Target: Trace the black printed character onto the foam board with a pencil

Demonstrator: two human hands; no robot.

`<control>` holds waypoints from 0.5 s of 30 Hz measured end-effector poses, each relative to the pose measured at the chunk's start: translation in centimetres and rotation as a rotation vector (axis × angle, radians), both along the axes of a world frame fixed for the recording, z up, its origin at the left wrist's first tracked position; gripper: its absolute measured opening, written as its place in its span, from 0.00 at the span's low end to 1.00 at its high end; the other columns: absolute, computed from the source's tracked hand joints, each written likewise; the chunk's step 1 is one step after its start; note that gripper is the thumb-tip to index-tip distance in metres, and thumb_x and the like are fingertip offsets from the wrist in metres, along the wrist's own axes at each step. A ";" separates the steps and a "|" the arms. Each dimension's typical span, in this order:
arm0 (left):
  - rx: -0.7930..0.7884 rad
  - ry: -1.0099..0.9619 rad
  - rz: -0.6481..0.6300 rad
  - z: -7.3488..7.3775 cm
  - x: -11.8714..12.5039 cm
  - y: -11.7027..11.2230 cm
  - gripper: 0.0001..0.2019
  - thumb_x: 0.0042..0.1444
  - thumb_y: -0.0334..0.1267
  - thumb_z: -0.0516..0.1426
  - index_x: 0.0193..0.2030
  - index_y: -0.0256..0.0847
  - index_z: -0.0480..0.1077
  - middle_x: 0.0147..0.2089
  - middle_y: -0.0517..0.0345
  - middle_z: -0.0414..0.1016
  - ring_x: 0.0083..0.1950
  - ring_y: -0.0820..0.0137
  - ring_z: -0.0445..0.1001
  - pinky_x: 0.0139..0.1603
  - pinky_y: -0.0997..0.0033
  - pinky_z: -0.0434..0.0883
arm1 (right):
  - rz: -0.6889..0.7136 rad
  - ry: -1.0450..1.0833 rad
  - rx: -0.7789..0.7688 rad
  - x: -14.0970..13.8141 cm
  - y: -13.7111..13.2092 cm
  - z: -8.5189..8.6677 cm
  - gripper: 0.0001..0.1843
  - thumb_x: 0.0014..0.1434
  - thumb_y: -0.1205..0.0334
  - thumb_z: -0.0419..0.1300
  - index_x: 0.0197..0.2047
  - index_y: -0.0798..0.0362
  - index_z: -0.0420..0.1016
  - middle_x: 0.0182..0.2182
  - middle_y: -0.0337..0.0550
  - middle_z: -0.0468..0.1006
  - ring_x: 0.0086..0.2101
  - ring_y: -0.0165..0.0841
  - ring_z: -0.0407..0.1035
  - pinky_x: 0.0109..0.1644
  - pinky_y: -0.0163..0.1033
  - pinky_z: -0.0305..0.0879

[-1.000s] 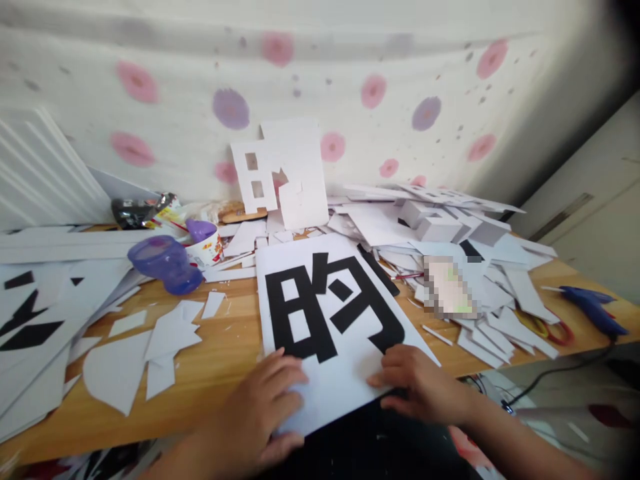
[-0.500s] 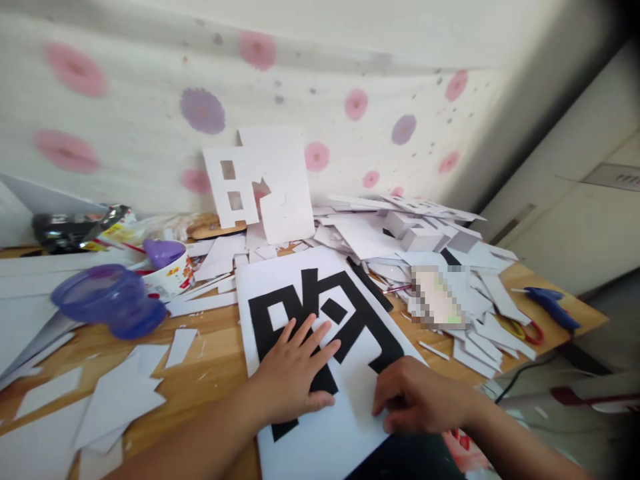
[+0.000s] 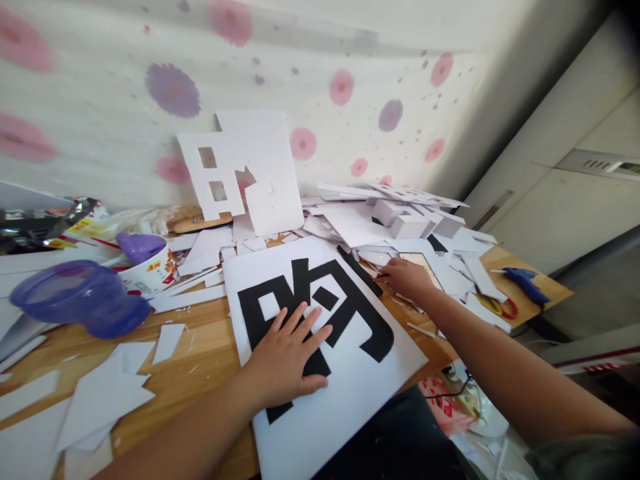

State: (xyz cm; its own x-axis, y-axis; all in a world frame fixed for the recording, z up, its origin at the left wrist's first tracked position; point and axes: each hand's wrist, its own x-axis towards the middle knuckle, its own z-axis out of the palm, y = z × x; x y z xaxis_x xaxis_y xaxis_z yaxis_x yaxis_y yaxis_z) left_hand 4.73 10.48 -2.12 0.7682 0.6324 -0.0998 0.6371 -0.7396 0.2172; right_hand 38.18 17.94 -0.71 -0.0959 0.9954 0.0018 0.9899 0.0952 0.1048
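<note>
A white sheet (image 3: 370, 407) printed with a large bold black character (image 3: 350, 303) lies at the table's front edge. My left hand (image 3: 287, 357) rests flat on it, fingers spread, covering the character's lower left part. My right hand (image 3: 407, 277) is beyond the sheet's right side, at the edge of the paper pile. Its fingers are closed around a thin dark-red, pen-like stick (image 3: 379, 275), mostly hidden by the hand. A black strip (image 3: 359, 270) lies just left of these fingers. Partly behind the hand is a flat, phone-like thing with a lit face (image 3: 424, 261).
White paper scraps (image 3: 107, 400) cover the table's left. A translucent blue container (image 3: 80, 300) and a paper cup (image 3: 150, 267) stand there. A cut-out white board (image 3: 270, 173) leans on the wall. Scissors (image 3: 507, 307) and a blue glue gun (image 3: 525, 283) lie far right.
My right hand has moved from the sheet's lower right edge forward to the thin dark-red stick and closed on it. My left hand stays on the sheet. The view has shifted right.
</note>
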 end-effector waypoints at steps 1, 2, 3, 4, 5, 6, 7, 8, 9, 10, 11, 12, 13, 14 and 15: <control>-0.005 0.008 0.007 0.1 0.0 0.0 0.38 0.55 0.60 0.54 0.69 0.51 0.49 0.74 0.50 0.38 0.73 0.49 0.35 0.66 0.37 0.41 | -0.001 -0.005 0.009 0.0 0.3 0.0 0.15 0.56 0.69 0.55 0.41 0.47 0.79 0.40 0.45 0.76 0.40 0.37 0.71 0.35 0.36 0.61; -0.009 0.014 0.012 0.1 0.1 0.0 0.38 0.55 0.60 0.54 0.70 0.51 0.49 0.74 0.49 0.38 0.73 0.49 0.35 0.66 0.37 0.41 | 0.000 -0.006 0.023 0.1 0.4 0.2 0.14 0.57 0.69 0.54 0.40 0.47 0.79 0.39 0.45 0.77 0.40 0.37 0.70 0.36 0.36 0.61; -0.012 0.016 0.015 0.1 0.1 0.0 0.38 0.55 0.60 0.53 0.70 0.51 0.49 0.74 0.49 0.38 0.73 0.49 0.35 0.66 0.37 0.40 | -0.001 -0.004 0.045 0.1 0.5 0.4 0.13 0.58 0.69 0.53 0.39 0.49 0.78 0.39 0.45 0.77 0.41 0.38 0.70 0.37 0.37 0.61; -0.013 0.015 0.016 0.1 0.1 0.0 0.38 0.55 0.60 0.53 0.70 0.51 0.49 0.74 0.49 0.38 0.73 0.49 0.35 0.66 0.38 0.40 | -0.001 0.000 0.072 0.2 0.4 0.8 0.13 0.59 0.68 0.52 0.40 0.50 0.77 0.39 0.46 0.77 0.42 0.39 0.70 0.38 0.38 0.62; -0.013 0.013 0.015 0.1 0.2 0.0 0.39 0.54 0.60 0.53 0.70 0.51 0.49 0.74 0.49 0.38 0.73 0.49 0.35 0.66 0.38 0.40 | -0.005 0.001 0.101 0.2 0.2 1.3 0.12 0.60 0.67 0.52 0.41 0.51 0.76 0.40 0.47 0.77 0.44 0.40 0.69 0.40 0.38 0.62; -0.011 0.011 0.014 0.0 0.2 0.1 0.39 0.54 0.60 0.54 0.70 0.50 0.49 0.74 0.48 0.38 0.73 0.49 0.35 0.66 0.38 0.40 | -0.008 0.013 0.140 0.1 -0.1 1.8 0.12 0.61 0.66 0.51 0.43 0.52 0.75 0.41 0.48 0.76 0.46 0.40 0.68 0.42 0.39 0.62; -0.008 0.010 0.014 0.0 0.2 0.1 0.39 0.54 0.60 0.55 0.70 0.50 0.49 0.74 0.49 0.38 0.73 0.49 0.35 0.67 0.38 0.40 | -0.002 0.047 0.191 -0.1 -0.6 2.2 0.12 0.62 0.65 0.50 0.45 0.53 0.73 0.42 0.49 0.76 0.46 0.41 0.68 0.43 0.40 0.62; -0.007 0.010 0.016 -0.1 0.2 0.0 0.39 0.53 0.59 0.55 0.70 0.50 0.49 0.74 0.49 0.37 0.73 0.49 0.34 0.67 0.39 0.40 | 0.021 0.104 0.250 -0.4 -1.2 2.6 0.13 0.63 0.64 0.49 0.47 0.54 0.72 0.42 0.50 0.75 0.45 0.40 0.68 0.44 0.40 0.63; -0.007 0.010 0.017 -0.1 0.2 0.0 0.40 0.53 0.59 0.56 0.70 0.51 0.49 0.74 0.49 0.36 0.73 0.49 0.34 0.67 0.39 0.40 | 0.063 0.178 0.310 -0.9 -1.8 2.9 0.14 0.64 0.63 0.48 0.49 0.54 0.70 0.43 0.50 0.75 0.44 0.40 0.68 0.44 0.41 0.63; -0.008 0.010 0.017 -0.2 0.2 0.0 0.40 0.53 0.59 0.56 0.70 0.51 0.48 0.74 0.50 0.36 0.73 0.49 0.33 0.67 0.39 0.39 | 0.122 0.261 0.358 -1.6 -2.5 3.0 0.15 0.65 0.62 0.47 0.50 0.54 0.69 0.43 0.50 0.74 0.43 0.39 0.69 0.44 0.40 0.64; -0.011 0.009 0.015 -0.2 0.2 -0.1 0.40 0.53 0.59 0.56 0.70 0.51 0.48 0.74 0.50 0.35 0.73 0.49 0.32 0.67 0.39 0.38 | 0.190 0.335 0.382 -2.4 -3.1 2.8 0.16 0.65 0.62 0.47 0.52 0.53 0.69 0.44 0.50 0.73 0.42 0.38 0.69 0.43 0.40 0.65; -0.014 0.008 0.014 -0.2 0.2 -0.1 0.40 0.53 0.59 0.55 0.70 0.51 0.47 0.74 0.50 0.35 0.73 0.49 0.32 0.67 0.39 0.38 | 0.256 0.383 0.371 -3.2 -3.6 2.5 0.17 0.66 0.61 0.47 0.54 0.51 0.68 0.45 0.49 0.73 0.41 0.38 0.70 0.42 0.40 0.65; -0.016 0.007 0.014 -0.2 0.2 -0.1 0.41 0.53 0.60 0.55 0.70 0.50 0.47 0.74 0.50 0.34 0.73 0.49 0.32 0.67 0.39 0.38 | 0.305 0.388 0.327 -4.1 -4.1 1.9 0.18 0.65 0.60 0.48 0.56 0.50 0.67 0.46 0.49 0.72 0.41 0.38 0.70 0.41 0.39 0.66; -0.016 0.002 0.014 -0.3 0.1 -0.2 0.41 0.53 0.60 0.55 0.70 0.50 0.47 0.74 0.50 0.35 0.73 0.49 0.32 0.67 0.40 0.38 | 0.332 0.364 0.263 -4.9 -4.5 1.3 0.19 0.64 0.59 0.50 0.57 0.49 0.67 0.46 0.49 0.72 0.39 0.38 0.70 0.39 0.39 0.66; -0.013 -0.010 0.014 -0.4 0.1 -0.2 0.41 0.53 0.61 0.54 0.70 0.49 0.47 0.74 0.49 0.35 0.73 0.49 0.32 0.67 0.40 0.38 | 0.346 0.332 0.191 -5.7 -4.7 0.7 0.19 0.63 0.60 0.53 0.56 0.48 0.68 0.45 0.49 0.72 0.37 0.37 0.71 0.37 0.39 0.66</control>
